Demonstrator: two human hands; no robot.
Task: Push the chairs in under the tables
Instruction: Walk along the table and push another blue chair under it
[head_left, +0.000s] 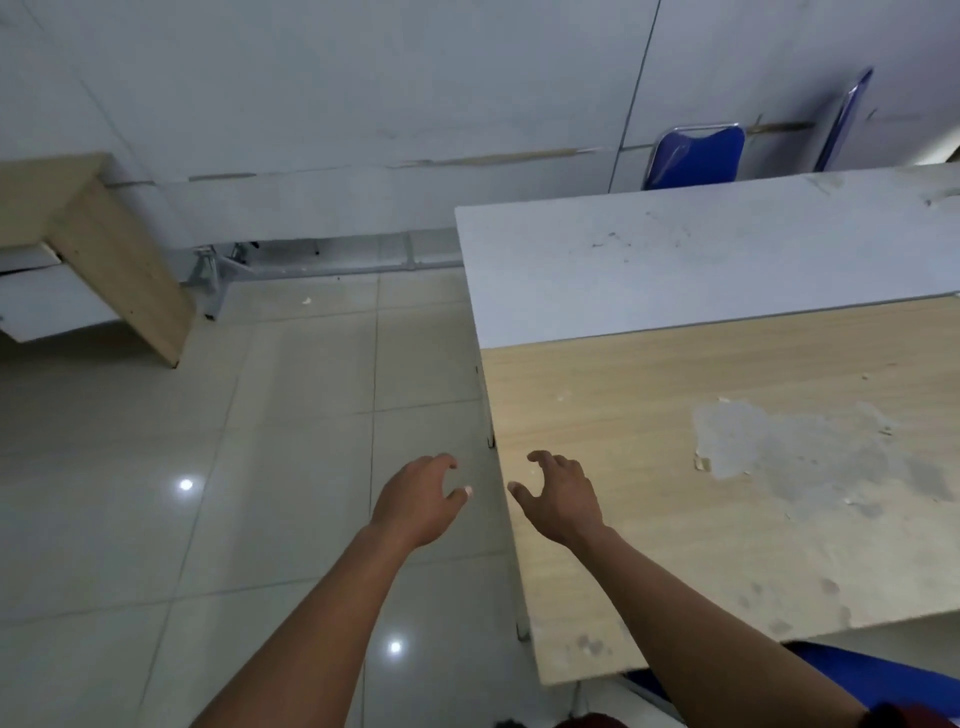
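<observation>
Your left hand (418, 501) hovers open over the floor (208, 467); your right hand (563, 499), fingers spread & empty, is above the wooden tabletop (727, 467) w/ peeling veneer. Blue chairs (two) (696, 155) stand behind it, by the wall.

My left hand (418, 501) hovered over the tiled floor (208, 467), my right hand (563, 499) over the wooden table (727, 467), fingers (540, 460) spread and empty. A blue chair (696, 153) stood behind the grey table (701, 260).

Plain office or classroom: laminate desks (727, 467), blue metal-framed chairs (693, 156), tiled floor (260, 441), panelled wall (363, 78).
</observation>
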